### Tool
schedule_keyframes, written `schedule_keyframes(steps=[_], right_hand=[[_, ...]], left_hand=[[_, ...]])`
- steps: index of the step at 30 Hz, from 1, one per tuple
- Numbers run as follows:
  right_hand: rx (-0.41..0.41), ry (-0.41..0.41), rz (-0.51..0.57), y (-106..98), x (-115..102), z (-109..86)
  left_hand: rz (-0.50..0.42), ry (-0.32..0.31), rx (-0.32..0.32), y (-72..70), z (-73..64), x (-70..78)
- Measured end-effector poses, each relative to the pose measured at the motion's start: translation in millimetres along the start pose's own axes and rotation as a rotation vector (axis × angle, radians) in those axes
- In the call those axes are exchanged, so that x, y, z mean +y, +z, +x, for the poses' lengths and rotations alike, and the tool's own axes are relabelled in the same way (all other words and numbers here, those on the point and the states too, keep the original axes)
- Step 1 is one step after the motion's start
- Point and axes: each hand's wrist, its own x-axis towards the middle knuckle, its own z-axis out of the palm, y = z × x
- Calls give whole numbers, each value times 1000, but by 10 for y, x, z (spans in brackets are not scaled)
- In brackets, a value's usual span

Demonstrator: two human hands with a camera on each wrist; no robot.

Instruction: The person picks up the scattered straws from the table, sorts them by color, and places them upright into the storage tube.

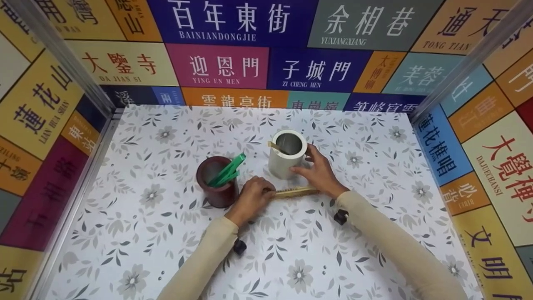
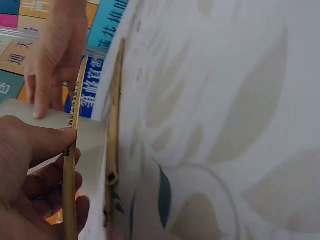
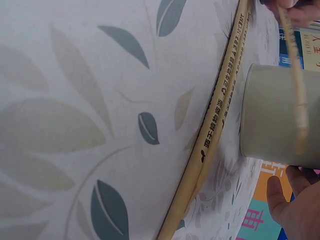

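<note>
My left hand [image 1: 254, 195] pinches a tan, printed drinking straw [image 2: 70, 172] between thumb and fingers, close over the table. Beneath it, more tan straws [image 3: 212, 117] lie side by side on the cloth, one showing a hollow end in the left wrist view. My right hand [image 1: 320, 171] holds an upright white cup [image 1: 283, 166] by its right side, thumb at the front and fingers behind. One short tan straw end [image 1: 273, 146] sticks up over that cup's rim. In the right wrist view, the held straw [image 3: 299, 95] overlaps the cup's wall.
Left of my left hand stands a dark red cup [image 1: 220, 196] with green elongated plastic pieces [image 1: 228, 171] leaning in it. A white floral cloth [image 1: 300, 250] covers the table. Panels with coloured signs [image 1: 225, 66] enclose the back and both sides.
</note>
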Motion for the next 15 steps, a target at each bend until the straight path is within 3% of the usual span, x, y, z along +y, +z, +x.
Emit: schedule_keyframes(steps=[2, 7, 12, 15], right_hand=[[-2, -1, 0, -1, 0, 0], [-9, 12, -17, -11, 10, -5], [-12, 18, -19, -11, 14, 0], [-12, 19, -12, -3, 10, 1]], left_hand=[[-57, -6, 5, 44, -47, -80], [-76, -3, 23, 144, -151, -241], [-70, 32, 59, -99, -205, 87], [-88, 10, 75, -221, -188, 272]])
